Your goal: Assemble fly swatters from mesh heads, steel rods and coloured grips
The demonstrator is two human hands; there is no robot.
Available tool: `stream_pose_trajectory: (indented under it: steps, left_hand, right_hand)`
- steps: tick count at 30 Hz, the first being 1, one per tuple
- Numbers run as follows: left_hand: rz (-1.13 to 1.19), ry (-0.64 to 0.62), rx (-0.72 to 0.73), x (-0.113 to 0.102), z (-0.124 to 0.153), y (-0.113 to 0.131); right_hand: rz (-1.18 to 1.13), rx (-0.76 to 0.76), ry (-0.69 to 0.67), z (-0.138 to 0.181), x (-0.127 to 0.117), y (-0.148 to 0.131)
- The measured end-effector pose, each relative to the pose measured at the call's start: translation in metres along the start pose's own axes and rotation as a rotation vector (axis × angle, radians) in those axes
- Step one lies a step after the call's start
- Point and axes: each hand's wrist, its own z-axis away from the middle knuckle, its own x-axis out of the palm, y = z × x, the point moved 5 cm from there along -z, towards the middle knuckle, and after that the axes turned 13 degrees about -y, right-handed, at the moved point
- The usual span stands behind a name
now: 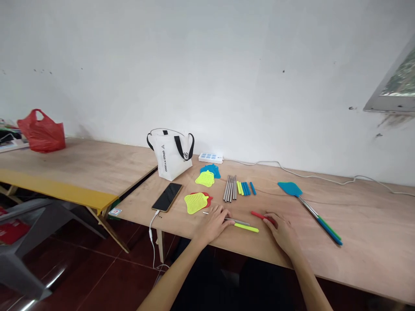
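At the table (372, 242), the right grip (282, 230) holds a slim red tube (258, 215).

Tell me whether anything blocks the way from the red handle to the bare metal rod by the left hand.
Nothing visible does: only tabletop shows between the red handle in the right hand and the metal rod's free end. The yellow-green handle lies just beside, nearer the person.

metal rod (243, 222) partly hidden by left hand (215, 223), window (400, 81) cropped
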Motion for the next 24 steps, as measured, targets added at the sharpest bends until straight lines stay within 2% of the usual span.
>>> stream_pose_trajectory:
  steps: [7, 12, 24]
  left_hand:
    - [-0.018, 0.020, -0.028, -0.003, 0.000, 0.001]
    - [0.019, 0.027, -0.032, -0.005, 0.000, 0.002]
    - [-0.013, 0.040, -0.029, -0.004, 0.000, 0.001]
  right_hand:
    - [-0.110, -0.125, -0.056, 0.000, 0.002, -0.014]
    - [-0.182, -0.156, -0.082, 0.001, 0.002, -0.023]
    - [-0.202, -0.160, 0.009, 0.003, -0.005, -0.030]
